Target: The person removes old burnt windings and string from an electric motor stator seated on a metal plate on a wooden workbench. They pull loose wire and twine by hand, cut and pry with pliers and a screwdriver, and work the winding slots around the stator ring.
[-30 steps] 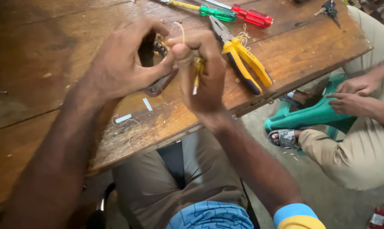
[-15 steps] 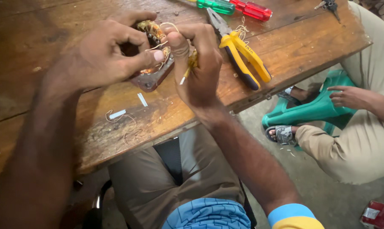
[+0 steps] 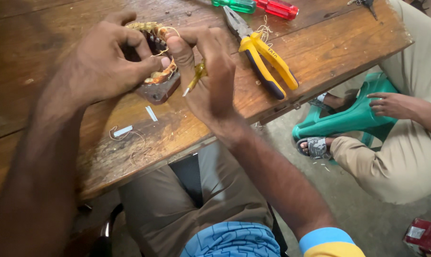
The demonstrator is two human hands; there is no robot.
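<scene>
My left hand (image 3: 103,64) grips a small motor stator (image 3: 157,78) with copper windings, holding it just above the worn wooden table (image 3: 44,28). My right hand (image 3: 210,78) meets it from the right, its thumb and forefinger pressed on the winding at the top. A small yellow-handled tool (image 3: 195,78) is tucked in the right palm, its metal tip pointing down and left. A thin loose wire curls out of the winding near my fingertips.
Yellow-handled pliers (image 3: 260,54) lie just right of my hands, with green (image 3: 237,4) and red (image 3: 279,7) screwdriver handles behind them. White paper strips (image 3: 151,113) and wire scraps lie near the table's front edge. Another person's hand (image 3: 391,104) rests on a green plastic stool (image 3: 353,116) at the right.
Both hands and the stator have shifted left and slightly toward me on the table. The stator is more exposed between my fingers now.
</scene>
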